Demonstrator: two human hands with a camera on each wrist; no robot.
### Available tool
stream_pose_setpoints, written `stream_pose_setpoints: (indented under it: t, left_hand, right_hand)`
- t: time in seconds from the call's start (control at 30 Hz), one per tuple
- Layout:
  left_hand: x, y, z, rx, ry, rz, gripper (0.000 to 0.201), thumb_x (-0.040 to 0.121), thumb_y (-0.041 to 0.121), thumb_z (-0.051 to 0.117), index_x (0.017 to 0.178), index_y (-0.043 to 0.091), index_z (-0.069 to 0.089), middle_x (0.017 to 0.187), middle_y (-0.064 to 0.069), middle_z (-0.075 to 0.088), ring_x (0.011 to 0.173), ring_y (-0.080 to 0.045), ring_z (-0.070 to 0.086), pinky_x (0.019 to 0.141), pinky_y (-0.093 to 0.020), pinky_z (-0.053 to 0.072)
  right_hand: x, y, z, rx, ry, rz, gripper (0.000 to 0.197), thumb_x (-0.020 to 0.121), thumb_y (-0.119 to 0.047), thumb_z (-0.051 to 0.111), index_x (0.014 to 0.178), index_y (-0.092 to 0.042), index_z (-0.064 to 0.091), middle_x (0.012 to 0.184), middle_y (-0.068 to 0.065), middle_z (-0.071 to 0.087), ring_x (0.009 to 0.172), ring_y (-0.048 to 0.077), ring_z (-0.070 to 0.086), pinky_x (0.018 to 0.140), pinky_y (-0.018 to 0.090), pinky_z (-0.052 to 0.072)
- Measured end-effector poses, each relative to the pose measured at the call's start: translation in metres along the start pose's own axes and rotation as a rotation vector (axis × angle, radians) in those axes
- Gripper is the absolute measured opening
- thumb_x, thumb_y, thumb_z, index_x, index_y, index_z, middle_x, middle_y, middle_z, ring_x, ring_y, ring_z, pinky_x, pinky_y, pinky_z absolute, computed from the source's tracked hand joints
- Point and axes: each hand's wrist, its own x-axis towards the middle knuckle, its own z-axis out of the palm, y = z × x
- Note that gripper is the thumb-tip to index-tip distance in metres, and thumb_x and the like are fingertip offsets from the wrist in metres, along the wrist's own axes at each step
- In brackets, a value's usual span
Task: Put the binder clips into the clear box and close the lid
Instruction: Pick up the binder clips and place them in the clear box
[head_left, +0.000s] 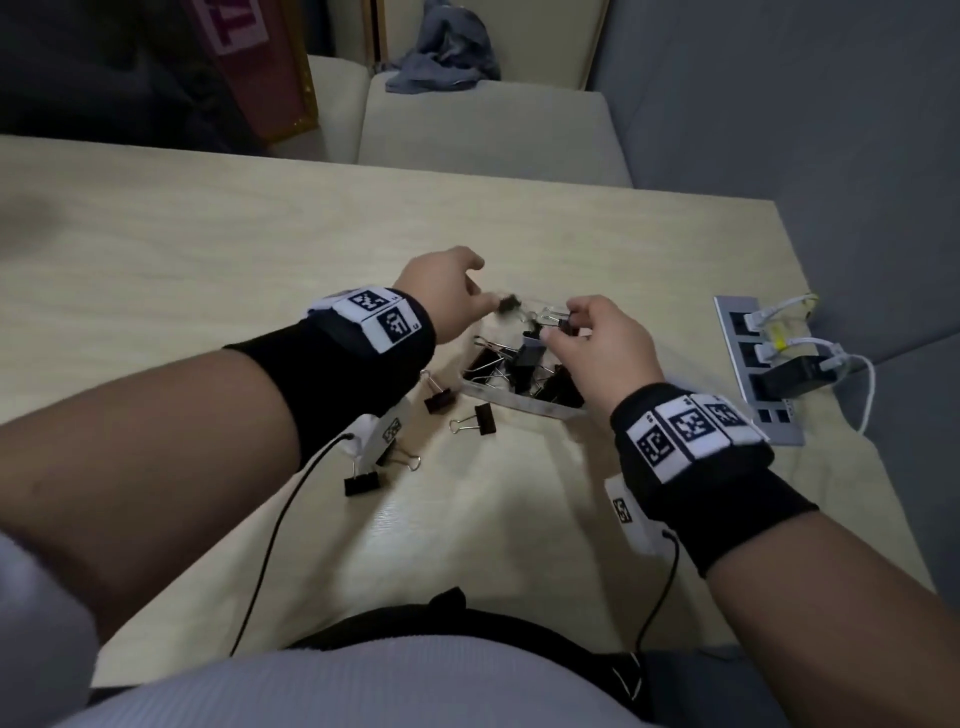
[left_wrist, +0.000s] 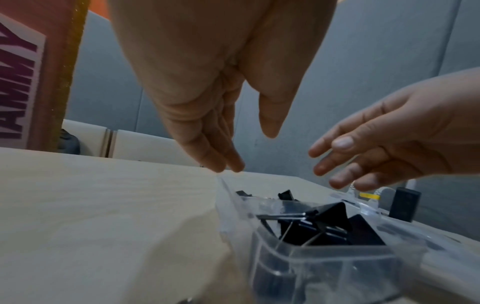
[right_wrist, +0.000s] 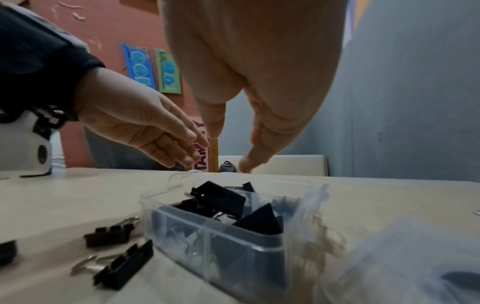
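Dim rm. Pale wood-grain table (head_left: 208, 249) w/ inset socket panel (head_left: 756, 364) at right edge, white cables plugged in. Grey wall (head_left: 779, 104) right; cream seat (head_left: 488, 135) behind w/ crumpled grey-blue cloth (head_left: 447, 52). Red board (head_left: 249, 62) far left.

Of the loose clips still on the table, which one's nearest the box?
The binder clip just outside the clear box's near wall, handles pointing left. The other three lie further left, toward the left forearm.
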Motion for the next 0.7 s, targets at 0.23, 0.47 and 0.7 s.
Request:
stream_pose_setpoints:
  t: [0.23, 0.47, 0.7]
  left_hand:
    - [-0.042, -0.039, -0.006, 0.310, -0.302, -0.014, 0.021, 0.078, 0.034, 0.067, 0.093, 0.029, 0.054, 0.088, 0.006, 0.062, 0.092, -0.021, 0.062, 0.072, -0.028, 0.042]
    - [-0.085, -0.064, 0.004, 0.843, -0.703, -0.045, 0.079, 0.053, 0.043, 0.086, 0.114, 0.022, 0.039, 0.111, -0.003, 0.048, 0.093, -0.025, 0.061, 0.074, -0.037, 0.055]
    - [-0.088, -0.069, 0.025, 0.646, -0.480, 0.064, 0.034, 0.079, 0.041, 0.055, 0.107, 0.025, 0.044, 0.101, -0.005, 0.048, 0.076, -0.028, 0.061, 0.069, -0.041, 0.055]
  right_hand:
    - [-0.041, 0.011, 0.030, -0.233, -0.297, -0.296, 0.020, 0.095, -0.020, 0.059, 0.114, -0.021, 0.066, 0.109, -0.002, 0.062, 0.096, 0.016, 0.061, 0.093, 0.033, 0.053]
    - [-0.056, 0.024, 0.068, -0.618, -0.496, -0.466, 0.042, 0.096, -0.016, 0.055, 0.138, -0.015, 0.048, 0.147, 0.008, 0.038, 0.133, 0.031, 0.037, 0.105, 0.045, 0.047]
    - [-0.058, 0.039, 0.065, -0.633, -0.408, -0.354, 0.016, 0.098, -0.014, 0.048, 0.113, -0.011, 0.054, 0.119, 0.010, 0.048, 0.114, 0.028, 0.047, 0.082, 0.040, 0.052]
